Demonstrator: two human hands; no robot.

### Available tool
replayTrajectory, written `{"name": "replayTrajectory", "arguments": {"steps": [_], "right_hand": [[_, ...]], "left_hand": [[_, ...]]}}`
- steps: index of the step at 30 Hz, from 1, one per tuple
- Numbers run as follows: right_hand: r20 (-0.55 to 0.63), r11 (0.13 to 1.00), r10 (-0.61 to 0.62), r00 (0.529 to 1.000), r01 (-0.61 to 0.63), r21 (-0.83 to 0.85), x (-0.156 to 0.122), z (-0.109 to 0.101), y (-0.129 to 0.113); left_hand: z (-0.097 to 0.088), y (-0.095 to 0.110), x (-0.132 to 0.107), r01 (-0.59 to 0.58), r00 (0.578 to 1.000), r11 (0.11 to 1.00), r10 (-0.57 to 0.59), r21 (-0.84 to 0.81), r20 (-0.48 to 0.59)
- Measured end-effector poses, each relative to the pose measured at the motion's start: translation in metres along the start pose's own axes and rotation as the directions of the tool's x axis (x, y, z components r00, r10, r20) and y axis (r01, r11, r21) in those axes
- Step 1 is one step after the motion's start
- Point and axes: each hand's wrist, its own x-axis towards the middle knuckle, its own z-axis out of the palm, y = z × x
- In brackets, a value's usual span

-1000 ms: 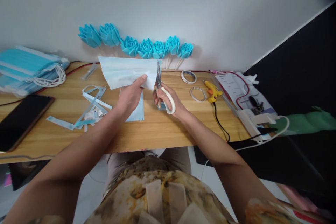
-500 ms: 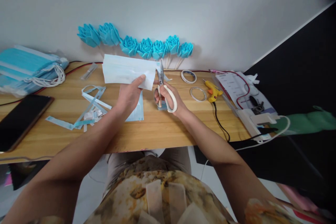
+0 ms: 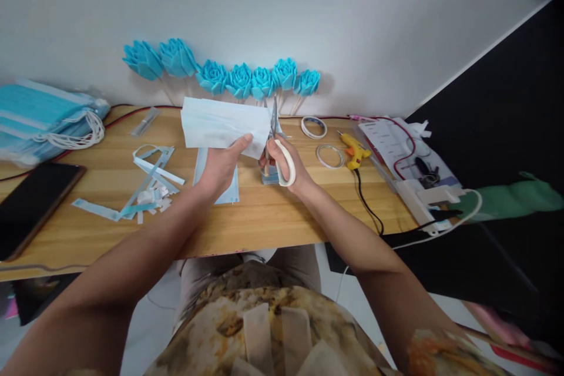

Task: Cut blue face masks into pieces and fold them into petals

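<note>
Gripping a pale blue mask (image 3: 218, 123) above the middle of the table (image 3: 273, 217), the left hand (image 3: 222, 167) pinched its lower right edge; the right hand (image 3: 288, 167) clenched white-handled scissors (image 3: 277, 144), blades upright just beside that edge.

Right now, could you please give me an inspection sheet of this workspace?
Surface: wooden table, bare wood along the near edge.
Job's things: pale blue mask held up above the table; scissors with white handles, blades pointing up at the mask's right edge.
Clutter: cut strips, mask stack, phone, tape rolls, yellow glue gun, blue paper flowers against the wall.
Grips: left hand pinches the mask's lower edge; right hand holds the scissors.
Cables: black cord runs from the glue gun over the table edge; red cable along the back.
Surroundings: white wall; dark area to the right.
</note>
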Motion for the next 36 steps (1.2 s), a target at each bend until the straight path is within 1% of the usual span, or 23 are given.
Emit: {"name": "replayTrajectory", "arguments": {"steps": [4, 8, 12, 18, 23, 26, 28, 30, 32, 34, 36], "right_hand": [[-0.036, 1.000, 0.000, 0.999, 0.000, -0.008, -0.001, -0.001, 0.000], [-0.083, 1.000, 0.017, 0.996, -0.017, 0.003, -0.001, 0.000, -0.002], [-0.091, 1.000, 0.013, 0.996, -0.014, -0.008, -0.001, 0.001, -0.004], [-0.126, 0.998, 0.016, 0.992, -0.009, 0.059, -0.001, 0.003, -0.004], [-0.149, 0.996, 0.038, 0.988, -0.024, 0.090, -0.001, 0.005, -0.005], [-0.146, 0.997, 0.040, 0.989, -0.029, 0.075, -0.002, 0.006, -0.006], [-0.142, 0.997, 0.033, 0.989, -0.023, 0.069, -0.002, 0.006, -0.006], [-0.136, 0.998, 0.025, 0.990, -0.016, 0.068, -0.003, 0.006, -0.007], [-0.127, 0.998, 0.024, 0.992, -0.016, 0.067, -0.003, 0.006, -0.008], [-0.110, 0.998, 0.025, 0.994, -0.019, 0.054, -0.003, 0.006, -0.007], [-0.083, 0.999, 0.017, 0.996, -0.015, 0.028, -0.003, 0.007, -0.005]], "left_hand": [[0.000, -0.006, -0.002, 0.011, 0.999, 0.999, -0.009, 0.043, -0.037], [0.001, -0.007, -0.004, 0.010, 1.000, 0.997, -0.009, 0.071, -0.019], [0.001, -0.006, -0.006, 0.006, 1.000, 0.996, -0.006, 0.088, -0.002], [0.001, -0.005, -0.006, 0.003, 1.000, 0.994, -0.003, 0.106, -0.003], [0.001, -0.005, -0.006, 0.002, 1.000, 0.997, -0.003, 0.073, 0.007], [0.002, -0.004, -0.007, 0.021, 1.000, 0.997, -0.022, 0.072, 0.010], [0.003, -0.002, -0.007, 0.040, 0.999, 0.997, -0.042, 0.058, 0.030], [0.004, 0.003, -0.006, 0.053, 0.997, 0.998, -0.054, 0.012, 0.063], [0.005, 0.009, -0.004, 0.040, 0.996, 0.998, -0.036, -0.048, 0.081], [0.004, 0.013, 0.000, 0.011, 0.998, 0.996, -0.005, -0.085, 0.064], [0.001, 0.016, 0.005, 0.008, 1.000, 0.996, -0.005, -0.091, 0.030]]}}
